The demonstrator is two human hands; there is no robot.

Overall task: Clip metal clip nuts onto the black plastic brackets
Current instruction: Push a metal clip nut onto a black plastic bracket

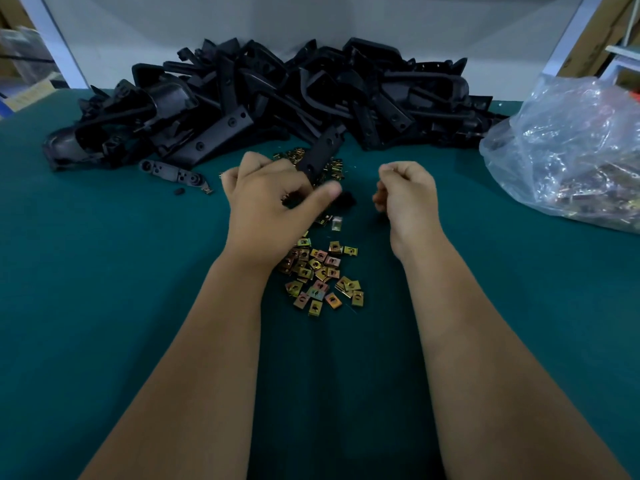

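Observation:
My left hand (pixel 273 199) grips a long black plastic bracket (pixel 320 154) that sticks up and away from the fingers toward the pile. My right hand (pixel 407 192) hovers to its right with fingers curled into a loose fist; whether a clip nut is inside cannot be seen. Several gold-coloured metal clip nuts (pixel 320 275) lie scattered on the green table (pixel 104 289) between my forearms, and more clip nuts (pixel 334 168) lie behind the bracket. A big heap of black brackets (pixel 277 95) fills the back of the table.
A single black bracket (pixel 173 171) lies apart at the left of the heap, with small loose bits beside it. A clear plastic bag (pixel 575 147) holding more clip nuts sits at the right edge. A white wall panel stands behind the heap.

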